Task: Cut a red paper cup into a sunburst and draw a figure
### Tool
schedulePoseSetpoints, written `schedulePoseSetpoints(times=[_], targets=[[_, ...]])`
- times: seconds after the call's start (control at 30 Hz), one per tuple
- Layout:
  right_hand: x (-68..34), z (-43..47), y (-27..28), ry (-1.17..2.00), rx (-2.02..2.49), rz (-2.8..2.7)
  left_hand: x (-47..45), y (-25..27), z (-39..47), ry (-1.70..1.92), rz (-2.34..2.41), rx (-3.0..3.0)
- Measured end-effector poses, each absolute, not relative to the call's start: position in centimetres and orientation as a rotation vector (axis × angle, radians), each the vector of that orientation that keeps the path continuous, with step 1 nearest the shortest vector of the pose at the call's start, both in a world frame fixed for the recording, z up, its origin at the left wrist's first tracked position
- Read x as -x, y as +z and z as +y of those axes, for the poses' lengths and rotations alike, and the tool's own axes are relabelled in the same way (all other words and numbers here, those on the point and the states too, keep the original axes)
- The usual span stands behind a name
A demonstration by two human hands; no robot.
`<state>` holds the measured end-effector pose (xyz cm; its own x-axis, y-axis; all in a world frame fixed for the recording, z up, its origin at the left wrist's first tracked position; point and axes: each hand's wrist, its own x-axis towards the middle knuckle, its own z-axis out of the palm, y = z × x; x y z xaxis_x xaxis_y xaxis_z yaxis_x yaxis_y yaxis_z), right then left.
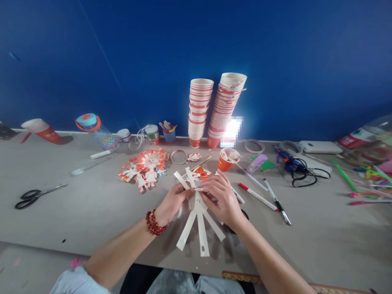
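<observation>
Between my hands is a white paper cup cut into strips (200, 226), its strips fanning out like rays from the middle. My left hand (175, 201), with red beads at the wrist, pinches it on the left side. On the right, my right hand (223, 198) has its fingers bent over the upper middle, where a strip is folded. Part of the cut cup is hidden by my fingers. Under my right hand, a dark loop, perhaps a scissors handle (232, 229), shows only in part. Just beyond lie orange paper scraps (201, 173).
Paper doll cutouts (150, 173) lie left of centre, scissors (38, 195) at far left. Two cup stacks (200, 112) stand by the blue wall. An orange cup of scraps (227, 161), a red marker (259, 197), a black pen (278, 203) and a blue glue gun (289, 161) are rightward.
</observation>
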<state>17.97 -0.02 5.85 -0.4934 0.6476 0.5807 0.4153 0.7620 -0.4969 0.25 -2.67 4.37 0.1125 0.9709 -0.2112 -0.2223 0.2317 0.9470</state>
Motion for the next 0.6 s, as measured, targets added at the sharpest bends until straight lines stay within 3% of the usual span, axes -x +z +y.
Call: schedulePoseSetpoints(times=[0.6], targets=[[-18.34, 0.22, 5.88, 0.389, 0.828, -2.139, 0.01, 4.44, -2.99, 1.048, 1.108, -1.235]])
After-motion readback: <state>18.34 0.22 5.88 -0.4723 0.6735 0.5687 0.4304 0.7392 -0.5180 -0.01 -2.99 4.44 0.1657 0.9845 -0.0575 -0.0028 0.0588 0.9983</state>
